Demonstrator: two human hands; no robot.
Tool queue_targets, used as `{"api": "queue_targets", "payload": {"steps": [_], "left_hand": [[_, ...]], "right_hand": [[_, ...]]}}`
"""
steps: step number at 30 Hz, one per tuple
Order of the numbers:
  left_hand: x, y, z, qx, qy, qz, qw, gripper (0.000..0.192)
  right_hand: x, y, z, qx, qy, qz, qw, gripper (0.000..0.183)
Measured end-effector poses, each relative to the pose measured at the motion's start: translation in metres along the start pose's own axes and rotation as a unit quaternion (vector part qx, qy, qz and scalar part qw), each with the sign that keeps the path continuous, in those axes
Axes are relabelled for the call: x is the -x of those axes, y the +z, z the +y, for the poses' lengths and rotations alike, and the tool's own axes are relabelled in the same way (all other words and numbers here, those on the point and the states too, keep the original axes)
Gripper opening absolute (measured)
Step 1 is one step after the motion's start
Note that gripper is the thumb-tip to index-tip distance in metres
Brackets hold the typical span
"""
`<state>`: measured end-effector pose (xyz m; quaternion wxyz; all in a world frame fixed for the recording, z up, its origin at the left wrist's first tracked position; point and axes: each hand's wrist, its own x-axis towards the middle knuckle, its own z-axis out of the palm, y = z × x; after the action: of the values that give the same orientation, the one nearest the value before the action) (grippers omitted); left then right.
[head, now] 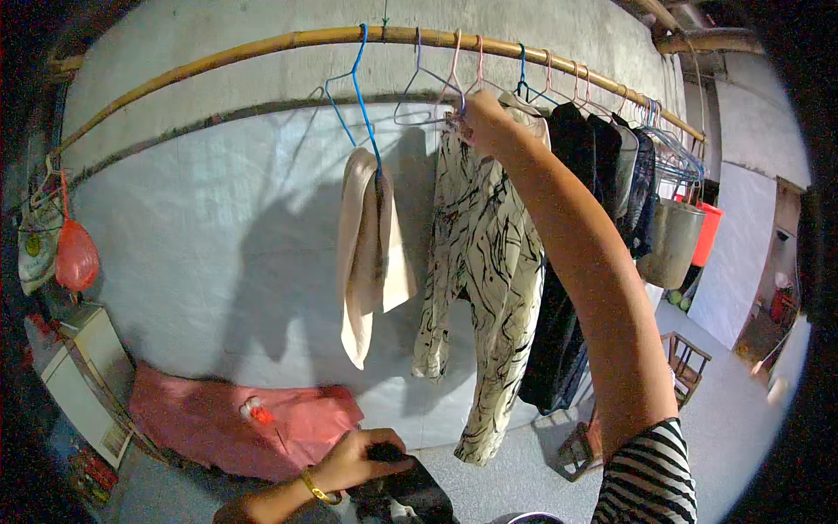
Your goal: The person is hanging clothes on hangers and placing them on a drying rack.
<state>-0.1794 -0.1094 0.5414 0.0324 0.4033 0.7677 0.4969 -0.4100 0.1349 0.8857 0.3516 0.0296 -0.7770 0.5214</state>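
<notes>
My right hand [483,123] is raised at the waistband of cream trousers with black streaks [501,262], beside a pale purple hanger [419,78]; its fingers are partly hidden, and I cannot tell what exactly they grip. Lower down, my left hand [366,458], with a gold-coloured bracelet at the wrist, holds a bunched dark cloth [416,488]. A cream cloth [363,262] is draped over a blue hanger [359,85] to the left of the trousers. The hangers hook over a bamboo pole [301,39].
Dark garments [573,144] hang to the right, before a metal bucket [673,242] and a red bucket [708,234]. Wooden chairs [687,367] stand below. A pink cover [196,412] lies low at the left, near a white cabinet [91,386]. A red plastic bag [77,255] hangs at the far left.
</notes>
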Motion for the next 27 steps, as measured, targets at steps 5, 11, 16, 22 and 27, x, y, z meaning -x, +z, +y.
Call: {"api": "queue_targets", "payload": {"steps": [5, 11, 16, 22, 27], "left_hand": [[-0.004, 0.0, -0.004, 0.166, -0.077, 0.044, 0.982, 0.012], [-0.008, -0.005, 0.016, 0.192, -0.105, 0.109, 0.97, 0.012], [-0.042, -0.015, 0.031, 0.119, -0.096, 0.129, 0.98, 0.016], [-0.09, -0.018, 0.036, 0.107, -0.048, 0.137, 0.984, 0.016], [-0.116, -0.007, 0.029, 0.085, -0.026, 0.08, 0.993, 0.015]], "right_hand": [[-0.009, -0.026, 0.008, 0.063, -0.141, 0.088, 0.984, 0.017], [0.112, -0.016, 0.064, -0.117, -0.256, 0.067, 0.957, 0.025], [0.282, -0.041, 0.121, -0.344, -0.027, -0.065, 0.936, 0.032], [0.316, -0.104, 0.172, -0.29, 0.14, -0.078, 0.943, 0.028], [0.326, -0.139, 0.174, -0.386, 0.011, 0.015, 0.922, 0.032]]}}
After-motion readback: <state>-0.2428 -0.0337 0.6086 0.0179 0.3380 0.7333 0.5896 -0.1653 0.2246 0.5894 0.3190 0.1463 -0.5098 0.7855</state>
